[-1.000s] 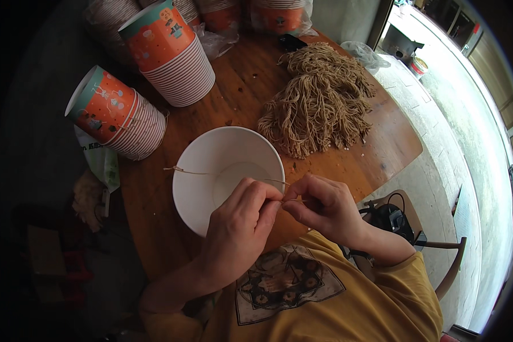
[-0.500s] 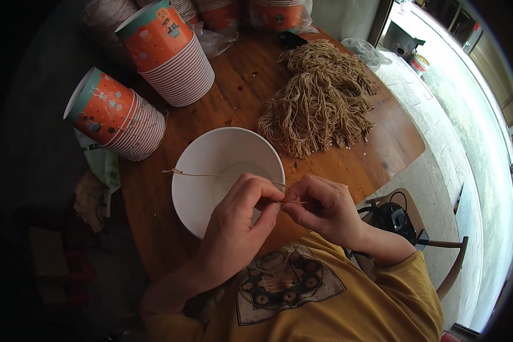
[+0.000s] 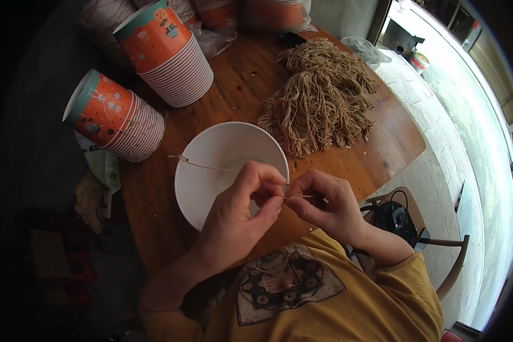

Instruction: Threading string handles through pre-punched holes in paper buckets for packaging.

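A thin tan string (image 3: pixel 208 166) runs across the white paper bucket (image 3: pixel 189 191), with a small knotted loop near the bucket's left rim. My left hand (image 3: pixel 242 199) pinches this string between thumb and forefinger over the bucket's right part. Close against it, my right hand (image 3: pixel 325 199) pinches the string's other end, and a short tail shows between its fingers. The fingertips of both hands almost meet; whether a knot lies between them is too small to tell. Past the bucket, to the right, lies a heap of tan strings (image 3: pixel 322 102).
Two stacks of orange printed paper buckets, one leaning stack (image 3: pixel 117 117) and one taller stack (image 3: pixel 168 57), stand on the wooden table (image 3: pixel 233 91) at left. A black object (image 3: pixel 292 39) lies at the back. A chair (image 3: pixel 459 256) holding a black bag (image 3: pixel 394 219) stands at right.
The white bucket has shifted slightly right and up in view. My fingertips have moved a little, and the string now sags more toward my left hand. Both pinches hold.
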Tool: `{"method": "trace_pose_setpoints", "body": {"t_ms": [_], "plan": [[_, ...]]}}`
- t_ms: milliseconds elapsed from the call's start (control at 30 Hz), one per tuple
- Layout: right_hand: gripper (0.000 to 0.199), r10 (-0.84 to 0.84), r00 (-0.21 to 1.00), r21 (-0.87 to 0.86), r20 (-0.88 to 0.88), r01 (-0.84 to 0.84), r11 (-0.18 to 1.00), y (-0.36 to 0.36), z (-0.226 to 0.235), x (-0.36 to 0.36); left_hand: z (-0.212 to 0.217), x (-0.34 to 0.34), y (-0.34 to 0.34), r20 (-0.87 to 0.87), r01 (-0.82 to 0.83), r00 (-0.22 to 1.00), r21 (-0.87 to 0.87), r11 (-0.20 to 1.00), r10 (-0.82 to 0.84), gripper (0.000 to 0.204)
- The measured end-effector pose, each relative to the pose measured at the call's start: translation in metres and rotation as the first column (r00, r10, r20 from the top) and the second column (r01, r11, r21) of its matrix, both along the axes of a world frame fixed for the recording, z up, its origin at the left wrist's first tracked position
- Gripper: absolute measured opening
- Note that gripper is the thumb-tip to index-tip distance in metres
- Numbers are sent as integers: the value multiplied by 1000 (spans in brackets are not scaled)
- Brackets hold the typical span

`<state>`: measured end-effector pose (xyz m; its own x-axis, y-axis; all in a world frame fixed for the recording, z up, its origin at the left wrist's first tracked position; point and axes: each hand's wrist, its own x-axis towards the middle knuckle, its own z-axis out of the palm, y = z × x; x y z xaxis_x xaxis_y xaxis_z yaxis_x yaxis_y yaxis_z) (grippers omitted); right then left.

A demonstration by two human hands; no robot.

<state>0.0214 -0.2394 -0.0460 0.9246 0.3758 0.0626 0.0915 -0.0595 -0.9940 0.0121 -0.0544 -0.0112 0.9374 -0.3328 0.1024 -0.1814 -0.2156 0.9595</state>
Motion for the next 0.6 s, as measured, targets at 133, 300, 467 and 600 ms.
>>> {"method": "trace_pose_setpoints", "body": {"t_ms": [133,300,467,600], "plan": [[11,-22,999,-6,49,23,1000,1,-4,0,0,7,3,-191,30,980,-137,990,-56,21],[11,-69,985,-26,159,74,997,3,-8,-1,0,11,4,-386,-3,915,-294,956,-116,19],[18,-100,772,-177,628,266,948,1,-11,4,-3,10,4,-405,-40,911,-281,959,-80,24],[27,-28,599,-167,801,268,949,-2,-10,10,-1,9,3,-452,-80,891,-269,960,-52,23]]}}
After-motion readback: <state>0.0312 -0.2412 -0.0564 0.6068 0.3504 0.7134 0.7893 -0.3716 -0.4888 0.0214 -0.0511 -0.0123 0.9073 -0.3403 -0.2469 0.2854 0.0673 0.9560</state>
